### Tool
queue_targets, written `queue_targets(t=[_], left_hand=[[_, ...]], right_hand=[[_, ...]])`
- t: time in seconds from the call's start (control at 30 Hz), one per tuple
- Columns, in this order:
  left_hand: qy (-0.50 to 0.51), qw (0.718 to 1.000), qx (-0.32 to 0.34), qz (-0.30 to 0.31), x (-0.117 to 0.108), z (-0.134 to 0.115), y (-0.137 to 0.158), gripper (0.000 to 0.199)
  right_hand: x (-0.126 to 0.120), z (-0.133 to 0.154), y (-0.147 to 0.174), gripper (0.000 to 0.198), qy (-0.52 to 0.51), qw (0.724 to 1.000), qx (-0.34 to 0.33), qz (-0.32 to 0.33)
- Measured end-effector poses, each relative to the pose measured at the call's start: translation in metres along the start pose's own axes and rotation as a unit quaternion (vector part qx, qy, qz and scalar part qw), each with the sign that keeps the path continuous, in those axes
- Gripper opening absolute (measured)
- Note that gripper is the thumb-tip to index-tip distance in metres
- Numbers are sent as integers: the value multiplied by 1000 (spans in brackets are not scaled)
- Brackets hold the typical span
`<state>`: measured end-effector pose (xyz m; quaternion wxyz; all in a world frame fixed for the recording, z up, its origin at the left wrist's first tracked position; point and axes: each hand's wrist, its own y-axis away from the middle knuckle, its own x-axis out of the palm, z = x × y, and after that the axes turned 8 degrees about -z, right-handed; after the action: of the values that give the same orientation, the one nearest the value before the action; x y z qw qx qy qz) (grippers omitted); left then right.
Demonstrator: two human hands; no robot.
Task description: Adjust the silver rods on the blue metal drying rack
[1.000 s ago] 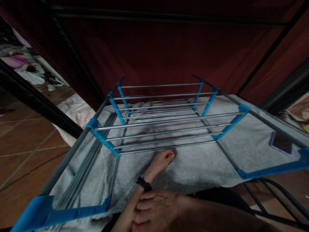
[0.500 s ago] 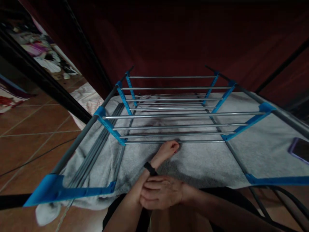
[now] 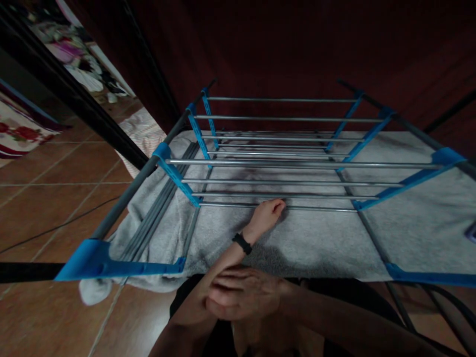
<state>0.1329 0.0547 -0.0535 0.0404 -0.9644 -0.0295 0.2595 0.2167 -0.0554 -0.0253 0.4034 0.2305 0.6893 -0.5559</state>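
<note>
Left hand: fingers curled inward, no object visible in them. They lie just beside the nearest low rung of the rack; contact cannot be confirmed. Right hand: fingers laid across the left forearm; whether they grip cannot be told.

Caution: lifting the left hand without first drawing it near could catch the knuckles or the black wristband under that rung and shift the rack.

The rack sits directly beyond the left hand, on a grey blanket. No rung is visible between the near left bracket and the near right bracket. Uneven pressure on the side rails there may splay or twist them.

The near left bracket projects past the blanket's near left edge, above the tiled floor. A downward knock at this corner could tip the rack.

Loose grey tubes lie along the left side. The blanket is rumpled beneath them; a tug on its overhanging corner could carry the tubes floorward.
</note>
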Motion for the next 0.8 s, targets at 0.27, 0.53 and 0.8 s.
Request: queue_targets(t=[0.27, 0.53, 0.8], left_hand=[[-35, 996, 79, -23, -2, -3, 1, 27], [-187, 977, 89, -46, -4, 3, -4, 30], [-288, 942, 169, 14, -9, 6, 3, 30]], right_hand=[[9, -14, 24, 17, 33, 999, -8, 16], [7, -7, 16, 22, 55, 998, -9, -12], [5, -14, 59, 14, 37, 991, 126, 3]])
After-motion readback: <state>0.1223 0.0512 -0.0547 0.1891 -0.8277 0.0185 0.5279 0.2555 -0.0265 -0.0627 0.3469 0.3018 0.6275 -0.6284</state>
